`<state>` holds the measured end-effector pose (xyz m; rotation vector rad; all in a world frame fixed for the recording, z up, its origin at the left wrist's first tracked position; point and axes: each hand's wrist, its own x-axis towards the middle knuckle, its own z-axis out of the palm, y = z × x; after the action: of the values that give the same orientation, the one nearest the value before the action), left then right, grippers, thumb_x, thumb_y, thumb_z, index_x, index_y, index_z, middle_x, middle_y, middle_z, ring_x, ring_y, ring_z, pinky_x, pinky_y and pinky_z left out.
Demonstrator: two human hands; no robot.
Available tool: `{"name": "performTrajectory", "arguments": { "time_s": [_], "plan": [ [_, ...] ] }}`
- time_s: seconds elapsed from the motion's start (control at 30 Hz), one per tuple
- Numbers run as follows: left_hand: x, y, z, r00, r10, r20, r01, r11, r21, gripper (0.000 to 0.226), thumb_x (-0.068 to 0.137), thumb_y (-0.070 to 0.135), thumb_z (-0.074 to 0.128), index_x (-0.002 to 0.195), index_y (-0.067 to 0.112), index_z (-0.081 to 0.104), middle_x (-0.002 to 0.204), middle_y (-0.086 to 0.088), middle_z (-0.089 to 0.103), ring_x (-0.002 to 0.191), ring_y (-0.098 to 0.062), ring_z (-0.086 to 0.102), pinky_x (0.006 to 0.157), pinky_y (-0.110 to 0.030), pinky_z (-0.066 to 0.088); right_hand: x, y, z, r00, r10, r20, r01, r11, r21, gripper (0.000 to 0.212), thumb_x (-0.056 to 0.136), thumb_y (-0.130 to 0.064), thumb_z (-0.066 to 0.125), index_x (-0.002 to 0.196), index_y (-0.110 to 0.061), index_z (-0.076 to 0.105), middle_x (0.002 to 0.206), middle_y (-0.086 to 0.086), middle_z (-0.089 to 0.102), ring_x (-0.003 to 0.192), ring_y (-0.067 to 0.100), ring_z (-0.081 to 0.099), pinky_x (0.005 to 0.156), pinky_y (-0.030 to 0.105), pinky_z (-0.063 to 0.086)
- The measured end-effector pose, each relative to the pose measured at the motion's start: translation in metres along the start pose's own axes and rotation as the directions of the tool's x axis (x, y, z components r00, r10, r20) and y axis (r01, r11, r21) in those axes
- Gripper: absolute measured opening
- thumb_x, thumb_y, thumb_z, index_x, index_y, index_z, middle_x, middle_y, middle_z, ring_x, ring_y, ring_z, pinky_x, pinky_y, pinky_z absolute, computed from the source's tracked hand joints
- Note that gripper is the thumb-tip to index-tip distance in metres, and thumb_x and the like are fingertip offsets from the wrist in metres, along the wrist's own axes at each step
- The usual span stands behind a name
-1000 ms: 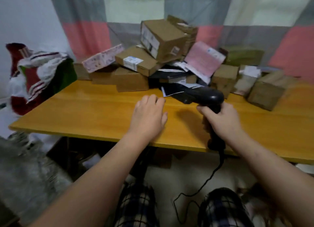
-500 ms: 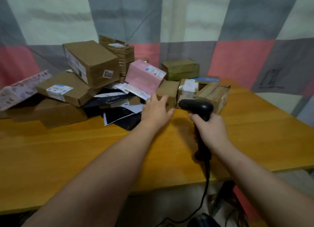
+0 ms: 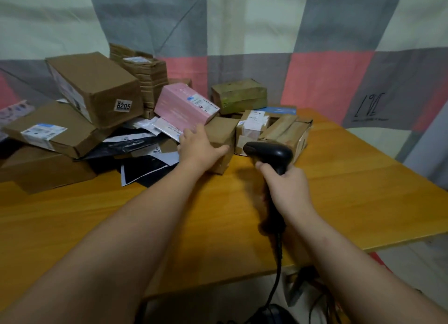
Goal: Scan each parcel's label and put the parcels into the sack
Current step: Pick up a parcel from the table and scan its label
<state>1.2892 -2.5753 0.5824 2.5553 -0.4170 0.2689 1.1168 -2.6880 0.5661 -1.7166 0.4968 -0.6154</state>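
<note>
While the right hand [image 3: 288, 188] is wrapping fully around the grip of the black handheld barcode scanner [image 3: 269, 152], holding it upright over the orange wooden table [image 3: 351, 183] with its head pointing left, the left hand [image 3: 200, 149] is reaching ahead of it and gripping the small brown cardboard box [image 3: 221, 132] at the near edge of the pile. Its thumb is lying across the box's near face and its fingers are curling over the top left edge, so this is looking like a corner hold rather than a full one.

The step is probably going best if the hand is drawing the box towards the body rather than lifting it straight up. No label is showing on the faces in view, so the box likely needs turning until its label is facing the scanner head.

The box is sitting under the left palm and extending to that hand's right, near the scanner head but apart from it. Just beyond the fingers, a pink box with a white label [image 3: 181, 105] is leaning over the box's far corner and could slide. A taped brown box with a white label [image 3: 252, 127] is standing just right of the box. No sack is showing.
</note>
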Motion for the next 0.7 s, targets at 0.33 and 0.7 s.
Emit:
{"name": "performTrajectory", "arguments": {
  "time_s": [0.33,0.7],
  "plan": [
    [-0.166,-0.097,-0.086,0.973,0.178,-0.149,-0.197,0.972,-0.126,0.067,0.066,0.04,0.077,0.122,0.026,0.044,0.118,0.012,0.034,0.117,-0.014,0.032,0.097,-0.034,0.032,-0.059,-0.008,0.025,0.985,-0.061,0.164,0.048,0.996,0.081,0.009,0.083,-0.028,0.07,0.084,-0.025,0.062,0.062,-0.001,0.06,0.064,0.023,0.062,0.06,0.035,0.047],
    [-0.213,-0.165,-0.142,0.885,0.45,0.119,-0.465,0.852,0.241,0.074,0.084,0.049,0.062,0.147,0.026,0.031,0.147,0.003,0.031,0.135,-0.014,0.026,0.111,-0.035,0.027,-0.104,-0.018,0.059,0.969,-0.127,0.211,0.111,0.99,0.086,0.02,0.085,-0.027,0.069,0.102,-0.019,0.065,0.078,-0.015,0.059,0.08,0.002,0.055,0.062,0.015,0.038]
  ]
}}
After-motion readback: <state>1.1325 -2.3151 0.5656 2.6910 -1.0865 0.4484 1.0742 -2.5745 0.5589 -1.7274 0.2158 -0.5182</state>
